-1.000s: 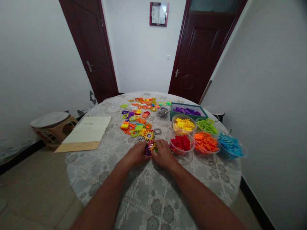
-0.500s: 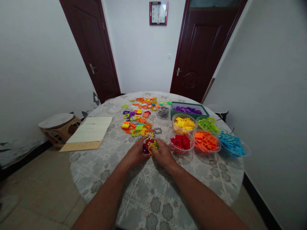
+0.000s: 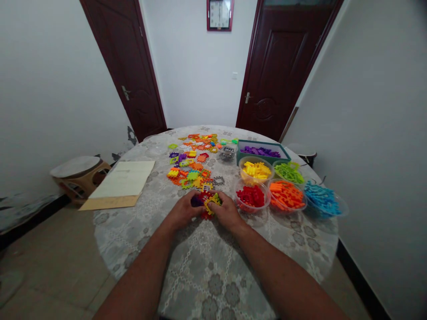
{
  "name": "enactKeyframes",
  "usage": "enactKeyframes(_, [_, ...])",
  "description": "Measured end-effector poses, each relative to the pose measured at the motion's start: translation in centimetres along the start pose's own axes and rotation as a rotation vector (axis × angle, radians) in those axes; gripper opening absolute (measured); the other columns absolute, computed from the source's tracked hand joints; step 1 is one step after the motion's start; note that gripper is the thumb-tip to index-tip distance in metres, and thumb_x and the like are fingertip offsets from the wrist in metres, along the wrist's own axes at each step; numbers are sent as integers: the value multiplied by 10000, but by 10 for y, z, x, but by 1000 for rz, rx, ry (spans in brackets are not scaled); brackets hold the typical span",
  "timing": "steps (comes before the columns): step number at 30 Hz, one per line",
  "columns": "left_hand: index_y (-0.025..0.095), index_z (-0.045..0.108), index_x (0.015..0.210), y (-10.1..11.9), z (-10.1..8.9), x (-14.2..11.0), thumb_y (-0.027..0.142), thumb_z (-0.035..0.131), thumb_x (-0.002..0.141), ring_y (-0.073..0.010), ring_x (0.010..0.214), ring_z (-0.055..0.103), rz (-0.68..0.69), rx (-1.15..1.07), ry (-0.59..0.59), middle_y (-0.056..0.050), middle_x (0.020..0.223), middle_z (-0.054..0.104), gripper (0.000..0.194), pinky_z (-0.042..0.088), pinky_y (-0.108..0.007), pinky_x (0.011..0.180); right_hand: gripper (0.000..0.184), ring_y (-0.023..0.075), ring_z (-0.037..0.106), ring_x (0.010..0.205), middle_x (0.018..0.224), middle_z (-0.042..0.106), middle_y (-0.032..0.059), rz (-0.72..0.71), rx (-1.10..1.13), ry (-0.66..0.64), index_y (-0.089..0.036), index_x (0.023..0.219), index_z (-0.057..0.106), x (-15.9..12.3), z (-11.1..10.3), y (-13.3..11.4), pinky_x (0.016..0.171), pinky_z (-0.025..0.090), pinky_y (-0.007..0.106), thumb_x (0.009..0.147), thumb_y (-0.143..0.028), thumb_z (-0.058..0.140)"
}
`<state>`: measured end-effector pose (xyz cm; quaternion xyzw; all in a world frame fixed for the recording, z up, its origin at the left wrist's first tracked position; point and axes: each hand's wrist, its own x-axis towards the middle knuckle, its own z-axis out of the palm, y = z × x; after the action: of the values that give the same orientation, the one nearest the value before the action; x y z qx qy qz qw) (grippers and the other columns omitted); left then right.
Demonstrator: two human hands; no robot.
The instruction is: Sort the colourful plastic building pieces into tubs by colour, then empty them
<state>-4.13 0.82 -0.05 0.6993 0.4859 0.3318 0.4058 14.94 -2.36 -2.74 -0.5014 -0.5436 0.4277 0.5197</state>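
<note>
Between my hands, low over the table's near middle, is a small cluster of toothed plastic building pieces (image 3: pixel 207 206) in red, yellow, purple and green. My left hand (image 3: pixel 185 209) is closed on its purple left side. On the right, my right hand (image 3: pixel 228 210) grips the yellow and green part, thumb in front. My fingers hide some of the joints between the pieces. Just beyond the hands lies a yellow window piece (image 3: pixel 207 187), with a pile of loose toothed pieces (image 3: pixel 191 175) in orange, green and yellow behind it.
To the right stand clear bowls of red pieces (image 3: pixel 251 197), orange pieces (image 3: pixel 287 195), blue pieces (image 3: pixel 322 200), yellow pieces (image 3: pixel 256 170) and green pieces (image 3: pixel 288 172). Behind them is a green box (image 3: pixel 239 156) of purple pieces. A paper sheet (image 3: pixel 123 178) lies at the left edge.
My hands have spread slightly apart and the cluster is turned, so its yellow part faces me more and red shows below. The view has shifted a little.
</note>
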Motion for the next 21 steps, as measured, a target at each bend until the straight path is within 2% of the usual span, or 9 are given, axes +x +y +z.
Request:
enactKeyframes(7, [232,724,1116,9,-2,1,295,850,662,-276,928,678,-13,-20,22,-64,1011,757,475,532,-415,884,501,230,701,998,1150,760,46,50,70,16,-235,1277,703,2,1,-1,902,561,365,779,-289,699])
enactKeyframes(10, [232,734,1120,9,2,1,293,886,650,-280,903,697,-73,-128,43,-78,1005,761,497,568,-404,827,505,225,705,968,1122,765,42,59,92,13,-228,1271,701,3,1,-2,861,574,350,771,-294,702])
enactKeyframes(12, [229,725,1168,8,7,1,322,909,670,-272,866,712,-150,-289,22,-94,1024,759,539,586,-373,734,486,223,708,959,1108,770,35,54,93,6,-232,1252,703,4,2,-2,859,582,349,768,-278,695])
enactKeyframes(16, [221,711,1185,8,18,0,293,963,637,-238,815,731,-286,-571,53,-95,1035,753,607,569,-281,601,464,230,707,1027,1153,769,28,2,5,56,-251,1269,696,1,5,-3,960,571,383,805,-252,665])
enactKeyframes(21, [190,703,1190,17,28,1,257,961,633,-244,861,752,-293,-658,89,-107,1069,772,618,612,-303,662,540,248,637,1267,1367,697,72,-173,-165,78,-247,1397,652,-7,10,-6,1151,471,425,863,-198,588])
